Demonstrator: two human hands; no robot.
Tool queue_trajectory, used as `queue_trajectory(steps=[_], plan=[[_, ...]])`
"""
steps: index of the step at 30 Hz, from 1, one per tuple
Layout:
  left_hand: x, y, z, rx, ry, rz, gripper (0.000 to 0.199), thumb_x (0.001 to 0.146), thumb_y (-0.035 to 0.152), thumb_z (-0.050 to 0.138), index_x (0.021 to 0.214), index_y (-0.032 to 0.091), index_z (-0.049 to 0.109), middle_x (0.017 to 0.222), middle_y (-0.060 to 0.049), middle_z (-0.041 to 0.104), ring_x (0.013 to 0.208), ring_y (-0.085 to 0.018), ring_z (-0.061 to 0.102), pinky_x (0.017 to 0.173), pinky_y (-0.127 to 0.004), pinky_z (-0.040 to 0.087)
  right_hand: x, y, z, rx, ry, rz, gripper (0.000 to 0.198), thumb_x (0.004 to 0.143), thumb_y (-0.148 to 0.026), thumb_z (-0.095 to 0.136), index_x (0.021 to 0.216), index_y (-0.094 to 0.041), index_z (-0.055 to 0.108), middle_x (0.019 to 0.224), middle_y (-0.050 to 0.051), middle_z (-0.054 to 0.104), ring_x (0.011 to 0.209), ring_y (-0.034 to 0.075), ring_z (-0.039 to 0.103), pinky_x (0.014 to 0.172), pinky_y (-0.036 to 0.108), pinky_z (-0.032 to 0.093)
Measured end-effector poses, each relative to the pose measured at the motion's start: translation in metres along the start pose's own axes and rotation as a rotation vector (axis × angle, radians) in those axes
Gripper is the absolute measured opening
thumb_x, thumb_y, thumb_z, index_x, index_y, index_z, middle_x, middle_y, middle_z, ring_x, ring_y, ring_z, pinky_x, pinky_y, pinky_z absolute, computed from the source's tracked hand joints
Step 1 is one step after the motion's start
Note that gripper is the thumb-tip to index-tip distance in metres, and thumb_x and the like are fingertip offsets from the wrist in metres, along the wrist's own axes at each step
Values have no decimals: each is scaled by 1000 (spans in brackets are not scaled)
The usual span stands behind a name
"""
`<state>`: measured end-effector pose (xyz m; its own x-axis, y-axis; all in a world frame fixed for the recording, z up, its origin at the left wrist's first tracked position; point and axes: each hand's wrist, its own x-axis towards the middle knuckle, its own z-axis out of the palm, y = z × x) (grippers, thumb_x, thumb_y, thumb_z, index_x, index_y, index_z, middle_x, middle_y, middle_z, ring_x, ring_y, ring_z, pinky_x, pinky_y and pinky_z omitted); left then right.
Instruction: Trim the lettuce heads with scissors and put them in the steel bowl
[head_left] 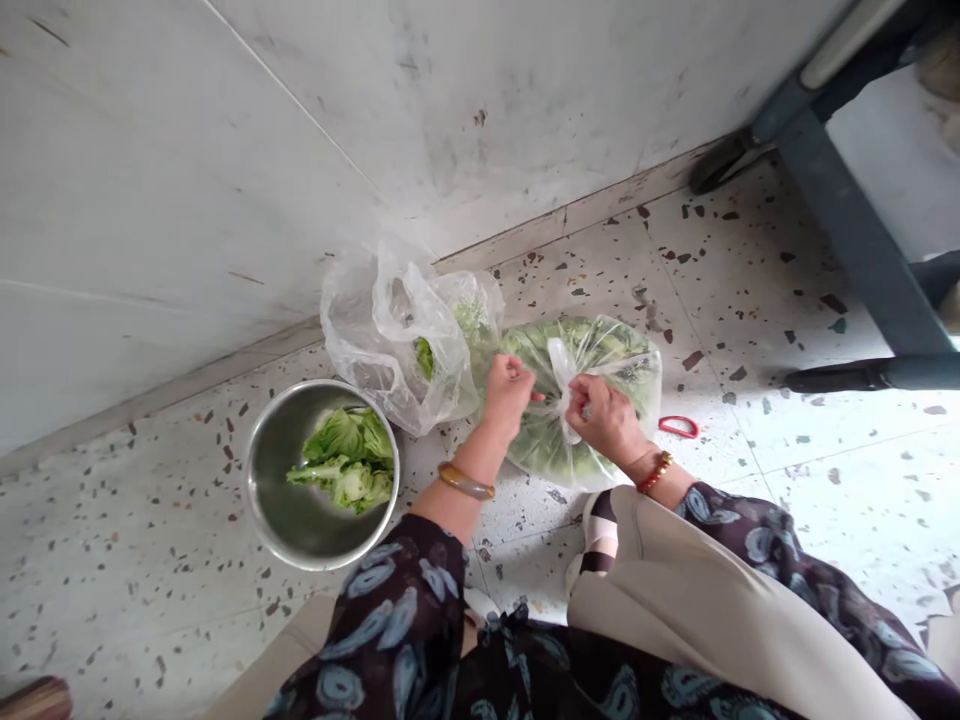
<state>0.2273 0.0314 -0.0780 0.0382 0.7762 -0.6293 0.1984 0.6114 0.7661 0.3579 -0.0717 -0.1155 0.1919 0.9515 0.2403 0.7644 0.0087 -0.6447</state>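
Note:
A clear plastic bag (630, 365) full of green leafy vegetables sits on the floor, its neck gathered into a white knot. My right hand (604, 415) pinches the plastic at this knot. Just left of the knot, over the same bag, my left hand (510, 392) has its fingers curled closed; whatever they may hold is hidden. Beside my left hand lies a looser clear plastic bag (397, 330) with some greens inside. A steel pot (281, 530) at the left contains several pieces of lettuce (349, 455).
A red ring-like object (679, 427) lies on the speckled floor (150, 580) right of the full bag. Behind the bags rises a scuffed pale wall (225, 170). A grey metal frame with wheels (862, 220) stands at the upper right. My shoe (600, 540) is close to the full bag.

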Motion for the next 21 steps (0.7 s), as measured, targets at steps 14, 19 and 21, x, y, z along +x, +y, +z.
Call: queue_trajectory(steps=[14,19,21], plan=[[-1,9,-1,847,-469,619,23,84,-1,59,82,21,66,96,-5,64,90,-20,62,87,-33,50,-3,-1,0,351,-36,315,23,88,-26,61,108,-24,52,91,6,73,83,25,73,76,41,61],[3,5,-1,951,-492,609,27,78,-5,58,84,21,61,95,-5,63,89,-22,62,86,-35,50,-1,1,12,389,-12,367,23,86,-25,59,107,-22,51,85,5,73,77,23,73,73,38,60],[2,4,-1,982,-493,613,29,75,-5,59,85,22,58,93,-5,62,87,-23,61,84,-35,50,0,2,13,394,-7,368,21,87,-25,59,107,-22,52,84,5,73,76,23,73,72,37,59]])
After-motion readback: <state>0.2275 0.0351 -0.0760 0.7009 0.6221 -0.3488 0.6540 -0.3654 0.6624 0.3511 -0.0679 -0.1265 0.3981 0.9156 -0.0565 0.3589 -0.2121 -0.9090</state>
